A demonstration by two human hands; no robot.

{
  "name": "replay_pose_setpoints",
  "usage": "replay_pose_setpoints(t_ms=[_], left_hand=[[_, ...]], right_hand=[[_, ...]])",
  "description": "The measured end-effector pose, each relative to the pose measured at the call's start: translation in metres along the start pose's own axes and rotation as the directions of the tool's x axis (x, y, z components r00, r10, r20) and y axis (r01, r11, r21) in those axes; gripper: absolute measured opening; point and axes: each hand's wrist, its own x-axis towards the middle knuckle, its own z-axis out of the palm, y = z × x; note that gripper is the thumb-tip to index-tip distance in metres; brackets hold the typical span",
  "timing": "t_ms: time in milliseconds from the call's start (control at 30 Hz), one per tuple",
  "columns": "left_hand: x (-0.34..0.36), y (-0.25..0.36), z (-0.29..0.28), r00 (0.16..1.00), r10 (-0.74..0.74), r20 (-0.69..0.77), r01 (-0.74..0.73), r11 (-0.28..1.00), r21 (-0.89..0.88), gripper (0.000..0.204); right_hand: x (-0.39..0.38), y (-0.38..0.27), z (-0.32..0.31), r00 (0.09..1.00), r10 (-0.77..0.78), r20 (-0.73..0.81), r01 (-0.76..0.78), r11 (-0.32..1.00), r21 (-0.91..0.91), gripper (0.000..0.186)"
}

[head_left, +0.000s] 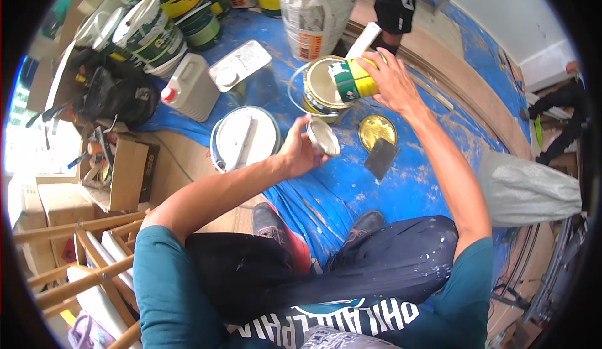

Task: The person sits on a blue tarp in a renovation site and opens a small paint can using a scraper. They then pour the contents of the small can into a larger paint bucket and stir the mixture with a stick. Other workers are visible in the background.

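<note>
My right hand (394, 81) grips a small green and yellow paint can (355, 79), tipped on its side with its mouth to the left, over the rim of a larger open paint can (311, 103). Pale paint shows inside the larger can, which stands upright with its wire handle hanging to the left. In my left hand (293, 151) is a small round lid (323, 138), tilted, with a whitish face, close below the larger can. A gold-coloured lid (377, 131) lies on the blue sheet, with a dark grey flat piece (381, 158) overlapping its lower edge.
A lidded white bucket (263, 141), a red-capped jug (193, 87) and a rectangular tin (251, 61) stand left. Stacked paint buckets (153, 42) and a large bag (313, 14) are behind. Another person's leg (395, 1) is at the back. A wooden frame (100, 277) stands lower left.
</note>
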Motion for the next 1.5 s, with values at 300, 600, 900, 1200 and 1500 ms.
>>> replay_pose_setpoints(t_ms=[300,600,900,1200,1500], left_hand=[[0.074,-0.061,-0.028,0.974,-0.125,-0.19,0.174,0.947,0.269,0.061],[0.098,-0.069,-0.039,0.723,0.644,0.248,0.024,-0.383,0.923,0.04],[0.209,-0.074,0.032,0.828,0.534,-0.171,0.253,-0.084,0.964,0.053],[0.244,-0.1,0.015,0.71,0.665,-0.23,0.236,0.083,0.968,0.028],[0.241,-0.088,0.021,0.766,0.639,-0.075,-0.167,0.31,0.936,0.031]], right_hand=[[0.008,-0.005,0.01,0.999,-0.015,-0.037,0.015,1.0,-0.01,0.095],[0.004,0.001,0.016,0.996,-0.015,-0.083,0.014,1.0,-0.003,0.077],[0.008,0.002,0.017,0.991,-0.014,-0.133,0.018,0.999,0.032,0.08],[-0.003,0.008,0.022,0.991,0.037,-0.125,-0.028,0.997,0.072,0.096],[0.001,0.003,0.021,0.989,0.027,-0.145,-0.015,0.997,0.081,0.055]])
